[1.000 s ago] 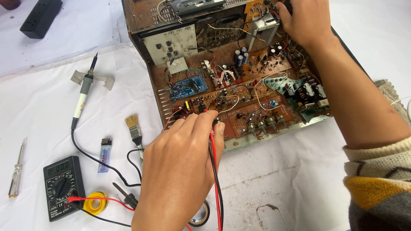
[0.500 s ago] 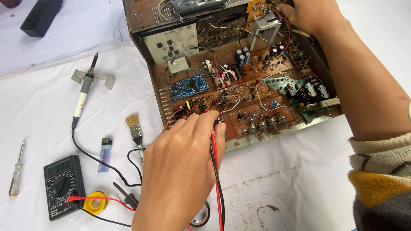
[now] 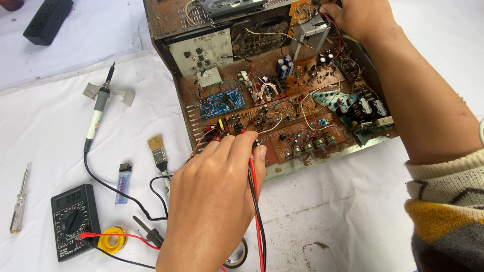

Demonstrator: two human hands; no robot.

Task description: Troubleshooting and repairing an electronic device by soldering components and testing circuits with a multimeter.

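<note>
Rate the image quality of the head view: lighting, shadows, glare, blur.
Head view: even, soft daylight; only a faint shadow under the left hand on the white table cover. No strong glare; the circuit board and multimeter read sharp. The right hand at the top edge is cropped, the sweater sleeve slightly soft. Mild wide-angle stretch at the edges.

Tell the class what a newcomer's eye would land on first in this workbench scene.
The opened chassis full of rusty brown circuit boards fills the top centre. At its front edge, the left hand pinches red and black wires against the board, while the right hand reaches into the back corner. A black multimeter lies lower left.
</note>
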